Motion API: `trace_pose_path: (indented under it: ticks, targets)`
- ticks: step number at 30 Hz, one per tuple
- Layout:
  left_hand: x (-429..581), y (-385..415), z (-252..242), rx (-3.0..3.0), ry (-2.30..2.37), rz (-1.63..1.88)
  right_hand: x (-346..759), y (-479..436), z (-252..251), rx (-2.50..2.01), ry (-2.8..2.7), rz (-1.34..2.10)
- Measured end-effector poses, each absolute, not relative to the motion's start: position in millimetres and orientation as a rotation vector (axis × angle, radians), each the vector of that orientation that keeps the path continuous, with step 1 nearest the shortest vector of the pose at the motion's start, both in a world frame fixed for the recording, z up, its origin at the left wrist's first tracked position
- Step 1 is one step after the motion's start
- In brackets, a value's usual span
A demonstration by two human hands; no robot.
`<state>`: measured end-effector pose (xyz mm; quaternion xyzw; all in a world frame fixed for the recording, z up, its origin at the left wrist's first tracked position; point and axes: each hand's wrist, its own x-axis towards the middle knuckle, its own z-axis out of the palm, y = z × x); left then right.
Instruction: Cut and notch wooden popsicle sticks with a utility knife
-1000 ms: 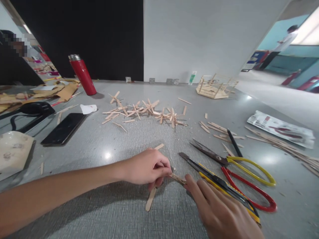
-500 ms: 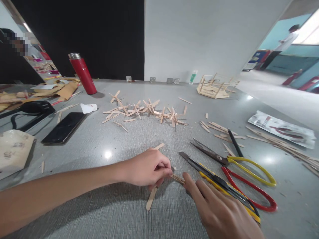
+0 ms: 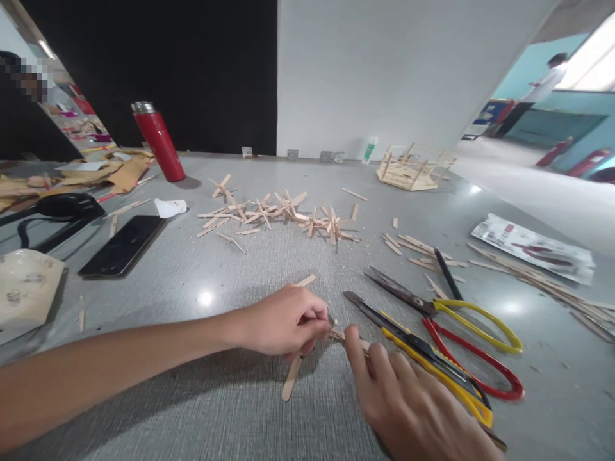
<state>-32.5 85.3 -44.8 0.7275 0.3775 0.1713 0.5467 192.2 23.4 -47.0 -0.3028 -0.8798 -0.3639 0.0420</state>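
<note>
My left hand [image 3: 288, 320] is closed in a pinch over flat wooden craft sticks [image 3: 291, 383]. One stick end points toward me below the hand, and another stick end [image 3: 306, 280] shows above it. A slim wooden piece [image 3: 339, 335] runs from the left fingertips to my right hand [image 3: 403, 390]. My right fingers are closed on that piece, their tips largely hidden. Past the right wrist a thin dark end shows; whether it belongs to the held piece I cannot make out. Close beside the right hand lie a yellow and black utility knife [image 3: 423, 349] and scissors [image 3: 430, 307] with yellow and red handles.
Loose craft sticks [image 3: 288, 206] lie piled mid-table. Behind them stand a red flask [image 3: 161, 144] and a stick-built frame [image 3: 410, 179]. A phone [image 3: 123, 246] is at left; long sticks, a black pen [image 3: 448, 274] and a white packet [image 3: 533, 248] are at right.
My right hand has shifted slightly left and down, its fingers nearer my left fingertips. My left hand keeps its pinch in nearly the same place.
</note>
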Motion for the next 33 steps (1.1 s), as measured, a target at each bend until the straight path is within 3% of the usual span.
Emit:
trace_pose_path:
  ticks: [33]
  targets:
    - [-30.0, 82.3, -48.8, 1.622, 0.957, 0.432, 197.4, 26.8, -42.3, -0.901, -2.629, -0.999]
